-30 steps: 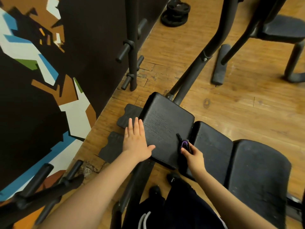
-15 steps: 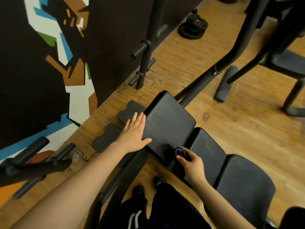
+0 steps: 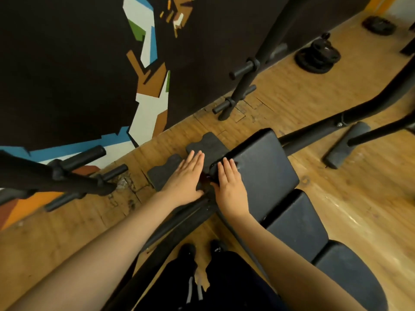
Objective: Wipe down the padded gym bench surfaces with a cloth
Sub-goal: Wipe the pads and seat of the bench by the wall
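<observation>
**Cloth at the top pad's near-left corner, two pads still to your right**

Your right hand lies flat, fingers straight, pressing a dark cloth onto the near-left corner of the top pad. Only a dark bunch with a purple spot shows past your fingers and thumb, so you cannot see how much cloth is under the palm. Your left hand is open as well, fingers together, lying just beside the pad's left edge over the floor mats; whether it touches the frame below is not clear.

The relation that matters: the bench runs its long axis from the top pad away to your lower right, and nearly all the unwiped-looking surface lies to the right of the cloth. Your right hand is the nearer one and already on the cloth, so the likely stroke is across the pad toward its far-right edge, then on down the line.

Count: three padded sections in a row, namely the top pad, a middle pad and a long seat pad; one cloth; two mats on the floor; one stack of weight plates near the wall.
</observation>
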Action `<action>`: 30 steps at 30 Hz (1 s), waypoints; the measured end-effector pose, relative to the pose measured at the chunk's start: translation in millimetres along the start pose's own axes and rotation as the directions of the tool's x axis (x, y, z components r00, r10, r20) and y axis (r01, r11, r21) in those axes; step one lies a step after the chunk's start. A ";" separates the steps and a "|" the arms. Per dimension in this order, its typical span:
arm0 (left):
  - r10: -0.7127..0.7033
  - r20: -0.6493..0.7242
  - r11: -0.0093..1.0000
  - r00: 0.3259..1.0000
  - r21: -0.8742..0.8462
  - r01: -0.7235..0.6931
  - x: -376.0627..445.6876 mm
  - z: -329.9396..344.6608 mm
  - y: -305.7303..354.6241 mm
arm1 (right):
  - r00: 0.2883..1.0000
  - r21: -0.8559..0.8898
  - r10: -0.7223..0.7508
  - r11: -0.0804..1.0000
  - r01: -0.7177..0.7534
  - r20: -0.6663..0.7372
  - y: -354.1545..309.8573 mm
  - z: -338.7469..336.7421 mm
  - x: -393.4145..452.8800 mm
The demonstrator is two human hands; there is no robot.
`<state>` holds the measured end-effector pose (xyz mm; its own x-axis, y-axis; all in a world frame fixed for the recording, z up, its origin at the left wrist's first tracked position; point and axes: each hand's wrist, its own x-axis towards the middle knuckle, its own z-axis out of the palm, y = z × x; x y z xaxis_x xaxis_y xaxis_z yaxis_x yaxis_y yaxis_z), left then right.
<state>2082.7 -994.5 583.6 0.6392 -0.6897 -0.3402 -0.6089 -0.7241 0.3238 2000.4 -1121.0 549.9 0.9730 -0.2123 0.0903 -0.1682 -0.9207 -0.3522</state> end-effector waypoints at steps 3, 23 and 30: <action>0.011 0.007 1.000 1.000 0.011 -0.011 -1.6 3.1 -0.3 | 0.997 -0.049 -0.064 0.997 0.062 -0.048 9.0 4.0 -4.3; 0.164 0.137 0.986 0.977 -0.010 -0.164 10.0 9.5 2.2 | 0.995 0.181 0.043 0.983 -0.026 -0.091 11.7 7.1 -7.7; 0.159 0.136 0.987 0.978 -0.029 -0.157 10.3 12.3 3.1 | 0.998 0.069 -0.009 0.998 0.013 -0.060 35.6 22.7 -52.3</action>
<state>2081.6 -1003.8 570.3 0.4645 -0.7895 -0.4010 -0.6878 -0.6069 0.3982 1947.1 -1135.3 511.5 0.9633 -0.2231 0.1492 -0.1441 -0.8988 -0.4140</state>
